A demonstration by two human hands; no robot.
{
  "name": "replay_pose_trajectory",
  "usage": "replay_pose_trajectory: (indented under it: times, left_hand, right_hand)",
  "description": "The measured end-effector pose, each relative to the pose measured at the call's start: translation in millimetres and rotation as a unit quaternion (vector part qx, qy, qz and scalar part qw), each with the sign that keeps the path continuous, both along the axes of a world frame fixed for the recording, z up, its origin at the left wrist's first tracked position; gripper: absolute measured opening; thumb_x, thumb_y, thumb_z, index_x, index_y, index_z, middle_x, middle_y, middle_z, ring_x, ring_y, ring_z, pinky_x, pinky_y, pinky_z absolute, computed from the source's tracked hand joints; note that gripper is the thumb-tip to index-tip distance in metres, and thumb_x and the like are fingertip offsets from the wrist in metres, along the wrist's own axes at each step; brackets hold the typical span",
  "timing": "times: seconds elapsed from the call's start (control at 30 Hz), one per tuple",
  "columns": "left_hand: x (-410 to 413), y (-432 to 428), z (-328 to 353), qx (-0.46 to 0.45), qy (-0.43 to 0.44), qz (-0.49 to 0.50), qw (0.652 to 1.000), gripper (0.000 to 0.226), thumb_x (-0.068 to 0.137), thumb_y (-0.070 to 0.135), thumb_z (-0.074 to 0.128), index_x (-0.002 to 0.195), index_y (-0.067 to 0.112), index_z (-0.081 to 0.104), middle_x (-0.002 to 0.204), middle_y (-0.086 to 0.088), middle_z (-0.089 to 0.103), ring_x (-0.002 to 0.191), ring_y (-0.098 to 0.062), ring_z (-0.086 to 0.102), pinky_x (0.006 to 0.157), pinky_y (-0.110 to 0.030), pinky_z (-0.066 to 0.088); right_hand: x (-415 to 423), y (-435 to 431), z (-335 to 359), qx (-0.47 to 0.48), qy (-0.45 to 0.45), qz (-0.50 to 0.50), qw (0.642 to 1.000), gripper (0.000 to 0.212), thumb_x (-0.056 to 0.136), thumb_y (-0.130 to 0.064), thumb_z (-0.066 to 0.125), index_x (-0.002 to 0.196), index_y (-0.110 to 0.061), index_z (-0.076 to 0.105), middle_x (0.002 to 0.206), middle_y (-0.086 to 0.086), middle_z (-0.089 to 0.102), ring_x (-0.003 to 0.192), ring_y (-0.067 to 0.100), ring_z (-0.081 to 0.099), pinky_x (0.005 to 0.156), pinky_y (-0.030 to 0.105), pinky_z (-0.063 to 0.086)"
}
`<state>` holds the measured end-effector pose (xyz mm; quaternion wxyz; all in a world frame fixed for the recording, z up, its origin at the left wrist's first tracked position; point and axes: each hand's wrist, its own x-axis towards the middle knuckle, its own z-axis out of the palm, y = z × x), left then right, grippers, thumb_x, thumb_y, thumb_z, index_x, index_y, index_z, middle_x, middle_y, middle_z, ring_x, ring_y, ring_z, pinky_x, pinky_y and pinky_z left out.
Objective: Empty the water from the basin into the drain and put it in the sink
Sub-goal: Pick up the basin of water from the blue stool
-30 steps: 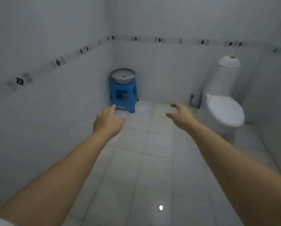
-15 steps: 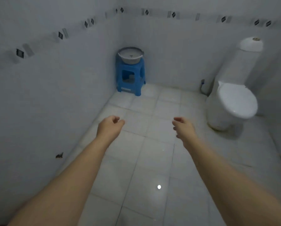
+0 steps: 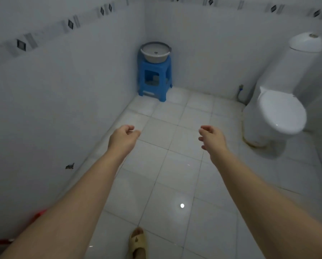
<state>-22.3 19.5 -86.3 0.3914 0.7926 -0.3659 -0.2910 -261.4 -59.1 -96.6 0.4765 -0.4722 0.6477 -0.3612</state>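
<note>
Both empty hands, left hand (image 3: 123, 138) and right hand (image 3: 212, 138), reach toward the basin (image 3: 155, 52), seemingly holding water, on a blue stool (image 3: 155, 79).

Grey-rimmed pale basin (image 3: 155, 51), sitting upright on a blue stool (image 3: 154, 79), tucked into the far corner.

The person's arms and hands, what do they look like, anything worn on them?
Both forearms are bare, with no sleeves in view. The left hand and right hand show no gloves, and no watch or bracelet shows at either wrist. Rings cannot be ruled out, since the fingers are curled and small in frame.
</note>
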Motion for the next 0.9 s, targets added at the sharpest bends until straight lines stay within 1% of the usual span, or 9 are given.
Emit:
replay_pose_trajectory:
  times: [0.1,0.17,0.43,0.5,0.6,0.63,0.8,0.9]
  left_hand:
    - [4.7,-13.7,-1.6,-0.005,0.017,-0.002,1.0,0.037,0.083,0.029,0.059,0.117,0.014,0.06,0.1,-0.001,0.062,0.097,-0.021,0.06,0.087,-0.029,0.043]
    - [8.8,-26.8,-2.0,-0.007,0.028,-0.009,1.0,0.036,0.084,0.029,0.059,0.117,0.014,0.06,0.101,-0.002,0.061,0.099,-0.022,0.06,0.09,-0.032,0.045]
    - [51.7,-107.8,6.8,-0.023,0.05,-0.025,0.998,0.036,0.085,0.027,0.058,0.118,0.012,0.059,0.107,-0.006,0.063,0.103,-0.025,0.06,0.095,-0.036,0.045]
    - [66.3,-128.3,8.7,-0.026,0.05,-0.026,0.998,0.035,0.085,0.027,0.058,0.117,0.012,0.059,0.102,-0.005,0.061,0.101,-0.025,0.06,0.092,-0.035,0.046]
    - [87.2,-156.9,8.6,-0.023,0.041,-0.04,0.998,0.034,0.085,0.025,0.058,0.116,0.011,0.059,0.098,-0.005,0.061,0.091,-0.022,0.06,0.08,-0.027,0.043]
    - [95.1,-166.9,8.1,-0.019,0.038,-0.044,0.998,0.034,0.085,0.025,0.058,0.116,0.011,0.059,0.097,-0.004,0.061,0.089,-0.021,0.059,0.078,-0.027,0.042]
    - [117.4,-210.9,5.4,-0.008,0.045,-0.047,0.998,0.033,0.086,0.025,0.058,0.116,0.012,0.059,0.097,-0.004,0.06,0.094,-0.024,0.06,0.084,-0.03,0.044]
    - [124.0,-234.5,2.3,-0.005,0.057,-0.05,0.997,0.032,0.086,0.025,0.058,0.116,0.012,0.06,0.098,-0.005,0.061,0.094,-0.024,0.061,0.081,-0.028,0.043]
  right_hand:
    - [7.7,-11.9,-3.7,-0.001,-0.011,0.002,1.0,0.026,0.091,-0.019,0.052,0.115,-0.013,0.057,0.107,0.005,0.059,0.092,0.019,0.058,0.077,0.033,0.045]
    - [14.1,-23.9,-5.2,0.001,-0.009,0.005,1.0,0.025,0.091,-0.019,0.052,0.115,-0.013,0.057,0.105,0.005,0.059,0.091,0.019,0.058,0.075,0.033,0.044]
    - [58.4,-95.4,-2.4,0.008,0.007,-0.007,1.0,0.027,0.091,-0.019,0.051,0.116,-0.011,0.057,0.107,0.006,0.06,0.096,0.023,0.058,0.077,0.034,0.045]
    - [72.7,-113.2,-2.4,0.012,0.006,-0.011,1.0,0.027,0.091,-0.019,0.051,0.116,-0.011,0.057,0.107,0.006,0.06,0.099,0.024,0.058,0.079,0.035,0.046]
    - [95.0,-141.0,-3.4,0.016,0.002,-0.014,1.0,0.028,0.091,-0.019,0.051,0.116,-0.01,0.057,0.107,0.007,0.06,0.1,0.024,0.058,0.08,0.035,0.046]
    - [103.4,-152.1,-3.1,0.015,-0.002,-0.015,1.0,0.027,0.091,-0.019,0.051,0.116,-0.01,0.057,0.107,0.007,0.06,0.099,0.024,0.058,0.079,0.035,0.046]
    - [124.2,-197.0,-0.3,0.017,-0.013,-0.02,1.0,0.027,0.09,-0.018,0.052,0.116,-0.011,0.056,0.105,0.006,0.06,0.087,0.019,0.058,0.073,0.033,0.043]
    - [128.4,-225.8,-0.3,0.018,-0.009,-0.028,0.999,0.029,0.09,-0.018,0.053,0.118,-0.011,0.055,0.107,0.006,0.06,0.086,0.018,0.058,0.066,0.028,0.043]
